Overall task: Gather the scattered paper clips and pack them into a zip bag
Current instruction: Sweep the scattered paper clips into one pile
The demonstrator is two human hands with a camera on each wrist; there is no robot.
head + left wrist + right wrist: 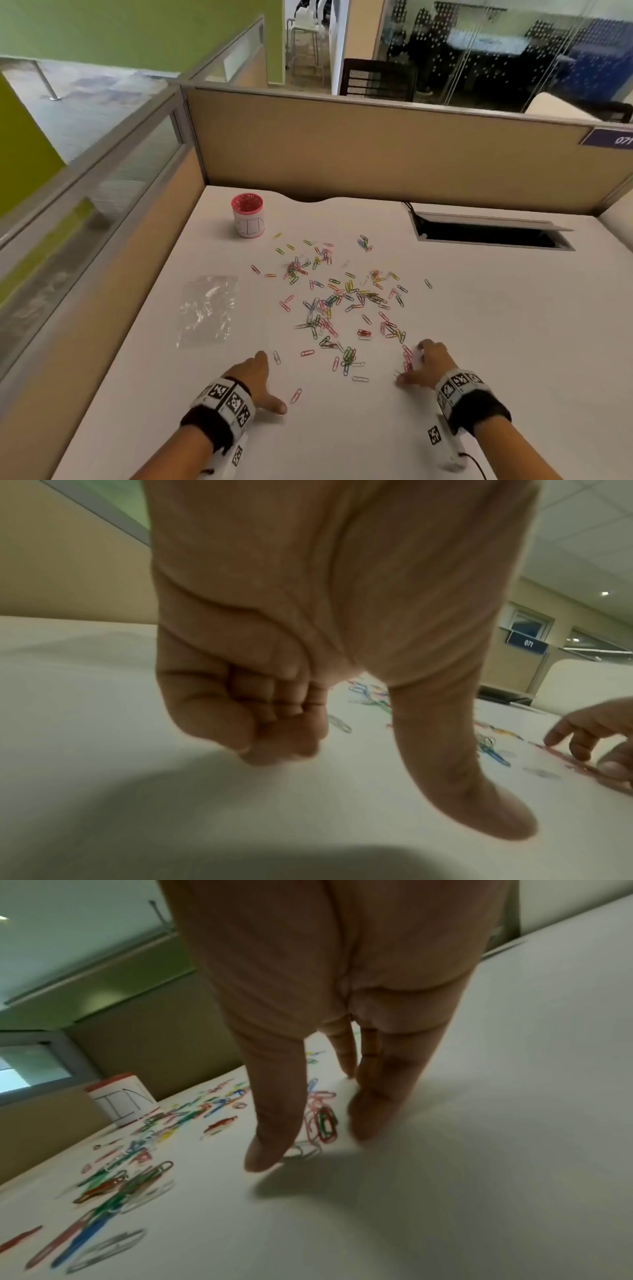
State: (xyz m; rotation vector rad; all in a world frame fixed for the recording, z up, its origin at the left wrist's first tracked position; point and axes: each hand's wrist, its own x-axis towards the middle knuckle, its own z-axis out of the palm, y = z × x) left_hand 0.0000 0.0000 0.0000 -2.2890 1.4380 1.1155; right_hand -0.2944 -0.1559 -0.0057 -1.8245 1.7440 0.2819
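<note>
Several coloured paper clips (342, 301) lie scattered over the middle of the white desk (513, 342). A clear, empty zip bag (207, 310) lies flat to their left. My left hand (267, 383) rests on the desk near the front, below the bag. Its fingers (274, 739) are curled into the palm with nothing visible in them, and its thumb (462, 777) points down. My right hand (416, 365) is at the near right edge of the scatter. Its straight fingers (383, 1091) and thumb (274, 1123) touch the desk on either side of a small bunch of pink, red and green clips (322, 1118).
A white cup with a red rim (248, 216) stands at the back left of the desk. A rectangular cable opening (486, 233) sits at the back right. Tan partition walls (376, 154) close the back and left sides. A single pink clip (296, 395) lies beside my left thumb.
</note>
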